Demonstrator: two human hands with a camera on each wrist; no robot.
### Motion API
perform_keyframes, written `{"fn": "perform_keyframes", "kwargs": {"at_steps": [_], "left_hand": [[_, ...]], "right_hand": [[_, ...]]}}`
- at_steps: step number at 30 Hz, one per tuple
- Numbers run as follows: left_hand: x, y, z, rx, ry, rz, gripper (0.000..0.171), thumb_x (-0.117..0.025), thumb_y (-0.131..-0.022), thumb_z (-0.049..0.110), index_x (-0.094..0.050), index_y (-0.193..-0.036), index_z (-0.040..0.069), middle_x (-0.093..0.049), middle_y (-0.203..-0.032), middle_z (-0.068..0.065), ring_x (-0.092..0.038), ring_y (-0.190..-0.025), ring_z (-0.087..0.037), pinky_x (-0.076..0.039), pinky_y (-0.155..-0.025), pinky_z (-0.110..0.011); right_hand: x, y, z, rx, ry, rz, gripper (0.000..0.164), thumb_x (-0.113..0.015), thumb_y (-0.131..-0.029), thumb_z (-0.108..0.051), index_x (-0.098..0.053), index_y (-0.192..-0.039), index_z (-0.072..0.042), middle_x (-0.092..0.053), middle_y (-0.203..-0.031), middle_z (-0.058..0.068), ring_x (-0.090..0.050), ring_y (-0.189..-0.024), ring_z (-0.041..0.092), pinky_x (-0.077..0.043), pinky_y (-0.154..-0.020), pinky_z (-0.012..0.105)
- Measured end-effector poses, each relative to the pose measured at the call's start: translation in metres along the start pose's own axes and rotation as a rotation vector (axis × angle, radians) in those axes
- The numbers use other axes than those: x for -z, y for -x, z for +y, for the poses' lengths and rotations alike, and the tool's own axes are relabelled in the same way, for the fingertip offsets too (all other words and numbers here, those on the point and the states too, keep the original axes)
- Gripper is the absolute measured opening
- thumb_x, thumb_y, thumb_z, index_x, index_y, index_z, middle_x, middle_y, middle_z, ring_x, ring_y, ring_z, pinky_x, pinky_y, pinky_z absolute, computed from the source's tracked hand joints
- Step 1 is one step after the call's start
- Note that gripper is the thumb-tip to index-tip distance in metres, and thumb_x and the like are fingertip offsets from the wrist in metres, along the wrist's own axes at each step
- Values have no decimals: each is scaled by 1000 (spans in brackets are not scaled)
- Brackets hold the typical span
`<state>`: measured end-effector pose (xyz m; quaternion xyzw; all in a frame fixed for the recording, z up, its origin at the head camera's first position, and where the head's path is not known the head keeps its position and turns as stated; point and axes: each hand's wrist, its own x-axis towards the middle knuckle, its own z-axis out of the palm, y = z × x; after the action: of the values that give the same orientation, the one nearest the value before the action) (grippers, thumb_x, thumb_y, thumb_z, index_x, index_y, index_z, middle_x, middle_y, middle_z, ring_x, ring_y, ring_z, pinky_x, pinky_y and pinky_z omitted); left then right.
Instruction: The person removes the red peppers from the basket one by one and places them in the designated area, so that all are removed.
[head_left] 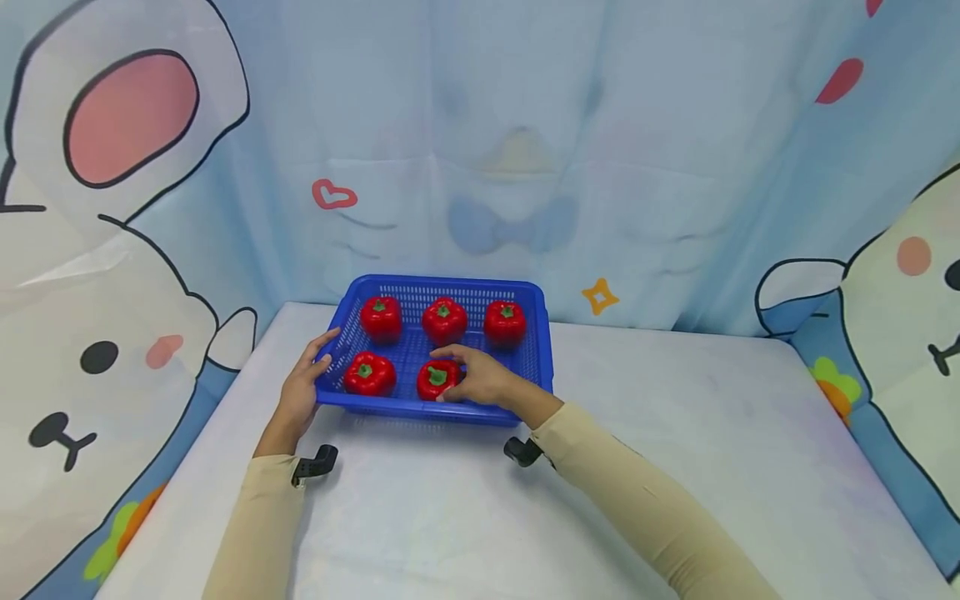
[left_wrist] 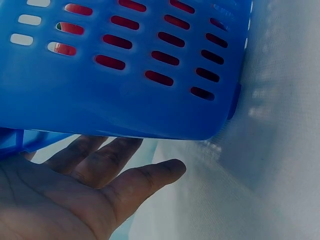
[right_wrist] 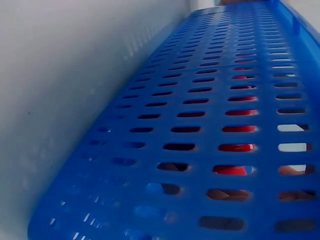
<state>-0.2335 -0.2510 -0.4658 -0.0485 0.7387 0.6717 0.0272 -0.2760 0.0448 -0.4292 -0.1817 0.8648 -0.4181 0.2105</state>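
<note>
A blue plastic basket (head_left: 408,410) stands on the white table with red bell peppers inside. Its back row has a left pepper (head_left: 381,320), a middle pepper (head_left: 444,322) and a right pepper (head_left: 505,324). Another pepper (head_left: 369,374) sits at the front left. My right hand (head_left: 483,379) reaches over the front rim and grips the front middle bell pepper (head_left: 435,380), thumb on the near side and fingers curved over its far side. At the basket's left end is my left hand (head_left: 300,390); its fingers (left_wrist: 107,157) lie extended against the rim, with the thumb apart below.
The white table (head_left: 675,467) extends to the right and in front of the basket. A blue cartoon-print curtain (head_left: 637,192) hangs right behind it. Black wrist cameras, one on the left wrist (head_left: 317,462) and one on the right (head_left: 522,451), stick out near the basket's front.
</note>
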Motion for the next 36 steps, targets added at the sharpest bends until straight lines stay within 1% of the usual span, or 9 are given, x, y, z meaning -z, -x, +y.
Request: {"fn": "perform_keyframes", "kwargs": {"at_steps": [10,16,23,27,36], "left_hand": [[-2,2,5,16,10,4,47,-28,-107,28,-30,-153,39,-8,-167,-3,-17,-151,-36,-22,-120,-56],[-2,2,4,21,1,8,47,-27,-107,30,-30,-153,39,-7,-167,-3,-16,-152,-36,-22,-119,-57],[-2,2,2,22,4,5,47,-27,-107,29,-30,-153,40,-7,-168,-2,-16,-152,-36,-22,-119,-57],[-1,2,1,17,9,3,47,-28,-107,29,-30,-153,39,-7,-168,-3,-15,-152,-36,-21,-119,-57],[-1,0,1,-1,15,-3,47,-28,-107,29,-31,-153,39,-9,-167,-4,-19,-151,-36,-22,-119,-57]], "right_hand": [[-1,-2,0,-36,24,9,67,-80,-80,-8,-53,-139,-25,-51,-142,15,-48,-132,33,-45,-107,49],[-1,-3,1,-23,32,12,66,-82,-79,-10,-54,-137,-24,-54,-137,15,-52,-126,32,-49,-103,46],[-1,-1,1,-13,33,24,66,-83,-78,-15,-55,-137,-25,-54,-138,13,-51,-127,31,-51,-100,45],[0,-1,1,-13,23,50,69,-84,-77,-18,-54,-138,-26,-55,-137,13,-52,-126,31,-52,-98,46],[3,1,0,-18,-29,144,71,-85,-76,-20,-53,-139,-28,-55,-136,11,-54,-125,28,-52,-98,45]]}}
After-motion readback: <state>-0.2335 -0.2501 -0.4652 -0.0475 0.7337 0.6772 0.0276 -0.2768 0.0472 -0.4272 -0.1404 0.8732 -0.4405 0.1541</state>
